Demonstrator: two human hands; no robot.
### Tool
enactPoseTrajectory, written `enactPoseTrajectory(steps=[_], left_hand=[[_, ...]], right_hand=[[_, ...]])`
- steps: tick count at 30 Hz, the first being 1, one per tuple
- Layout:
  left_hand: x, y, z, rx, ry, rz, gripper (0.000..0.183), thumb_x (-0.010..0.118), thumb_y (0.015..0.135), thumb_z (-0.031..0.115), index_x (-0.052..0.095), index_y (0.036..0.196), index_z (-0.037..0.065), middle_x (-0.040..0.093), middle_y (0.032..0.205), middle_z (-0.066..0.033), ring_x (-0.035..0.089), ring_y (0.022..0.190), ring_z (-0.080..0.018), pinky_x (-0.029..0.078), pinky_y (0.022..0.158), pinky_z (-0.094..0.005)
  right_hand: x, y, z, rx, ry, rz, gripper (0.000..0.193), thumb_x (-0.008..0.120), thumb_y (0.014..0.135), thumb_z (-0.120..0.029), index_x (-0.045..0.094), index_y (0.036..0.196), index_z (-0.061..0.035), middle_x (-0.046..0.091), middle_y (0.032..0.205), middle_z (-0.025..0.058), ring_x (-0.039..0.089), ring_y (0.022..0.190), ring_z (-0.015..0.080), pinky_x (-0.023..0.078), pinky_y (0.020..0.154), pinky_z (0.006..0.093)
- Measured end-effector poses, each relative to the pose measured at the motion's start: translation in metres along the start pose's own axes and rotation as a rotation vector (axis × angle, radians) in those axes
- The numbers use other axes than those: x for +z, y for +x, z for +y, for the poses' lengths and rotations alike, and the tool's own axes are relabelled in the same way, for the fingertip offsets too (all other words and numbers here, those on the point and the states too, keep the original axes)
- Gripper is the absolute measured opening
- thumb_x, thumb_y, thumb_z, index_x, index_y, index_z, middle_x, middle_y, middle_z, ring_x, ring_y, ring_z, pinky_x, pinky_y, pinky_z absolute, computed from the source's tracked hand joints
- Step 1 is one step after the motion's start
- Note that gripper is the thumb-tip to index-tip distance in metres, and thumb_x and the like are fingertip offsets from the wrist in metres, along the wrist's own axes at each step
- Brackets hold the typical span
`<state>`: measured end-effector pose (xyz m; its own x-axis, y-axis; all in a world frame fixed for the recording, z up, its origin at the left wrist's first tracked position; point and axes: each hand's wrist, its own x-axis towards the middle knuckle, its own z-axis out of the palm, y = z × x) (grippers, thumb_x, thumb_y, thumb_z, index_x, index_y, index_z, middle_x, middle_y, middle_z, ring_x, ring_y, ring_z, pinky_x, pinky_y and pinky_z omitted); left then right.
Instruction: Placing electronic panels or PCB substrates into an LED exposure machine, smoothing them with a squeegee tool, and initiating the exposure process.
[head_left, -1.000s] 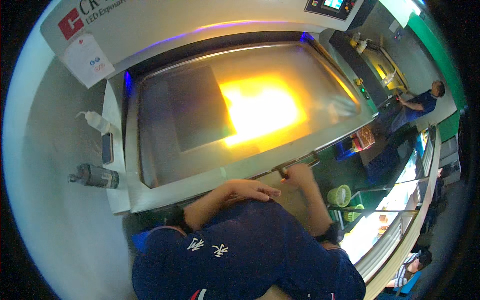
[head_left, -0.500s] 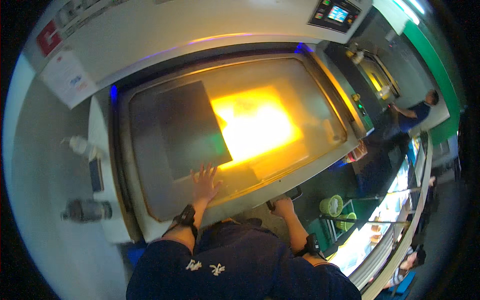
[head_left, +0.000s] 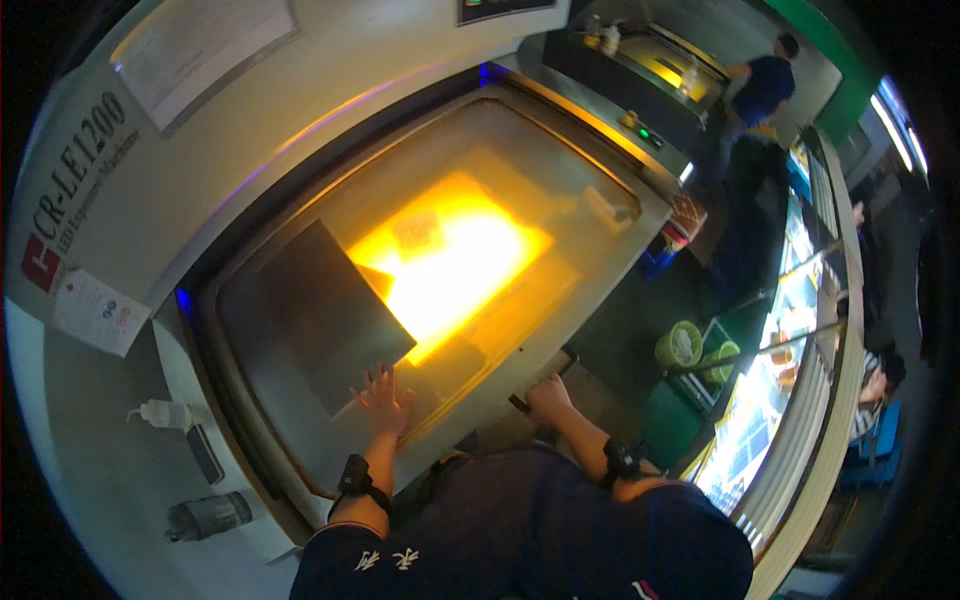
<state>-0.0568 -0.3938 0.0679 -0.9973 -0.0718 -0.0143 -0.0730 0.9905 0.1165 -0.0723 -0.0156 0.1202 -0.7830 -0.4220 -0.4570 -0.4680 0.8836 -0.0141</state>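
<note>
My left hand lies open with fingers spread over the near edge of the machine's glass bed. Its fingertips are beside the near corner of a large dark sheet; I cannot tell whether they touch it. To the sheet's right, a patch of bright yellow light glows in the bed. Closed around a dark handle at the bed's front edge is my right hand, and its grip hides part of the handle.
On the left ledge are a white squeeze bottle, a phone and a dark bottle. Green baskets stand at right, near a lit table. Another person works at a bed farther back.
The view has turned, so the bed appears more tilted and farther left. My left hand stays spread by the dark sheet's corner, and my right hand keeps hold of the handle.
</note>
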Motion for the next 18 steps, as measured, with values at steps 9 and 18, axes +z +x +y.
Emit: enactPoseTrajectory(steps=[9,18], left_hand=[[-0.024,0.025,0.071,-0.384,-0.123,-0.406,0.125,0.051,0.070,0.084,-0.007,0.155,0.013,-0.013,0.162,-0.0087,-0.014,0.148,-0.0370,-0.007,0.108,-0.0710],[-0.040,0.060,0.155,-0.514,-0.188,-0.561,0.146,0.067,0.057,0.082,-0.023,0.150,0.014,-0.029,0.157,-0.0072,-0.023,0.144,-0.0394,-0.009,0.103,-0.0764]], right_hand=[[0.002,-0.007,0.056,-0.343,0.856,0.281,0.035,0.069,0.083,-0.040,0.069,0.098,-0.0080,0.068,0.102,0.0103,0.063,0.099,0.0290,0.048,0.088,0.0414],[0.055,-0.021,0.158,-0.110,0.979,-0.232,0.035,0.061,0.091,-0.037,0.067,0.106,-0.0061,0.070,0.097,0.0116,0.066,0.090,0.0241,0.051,0.081,0.0356]])
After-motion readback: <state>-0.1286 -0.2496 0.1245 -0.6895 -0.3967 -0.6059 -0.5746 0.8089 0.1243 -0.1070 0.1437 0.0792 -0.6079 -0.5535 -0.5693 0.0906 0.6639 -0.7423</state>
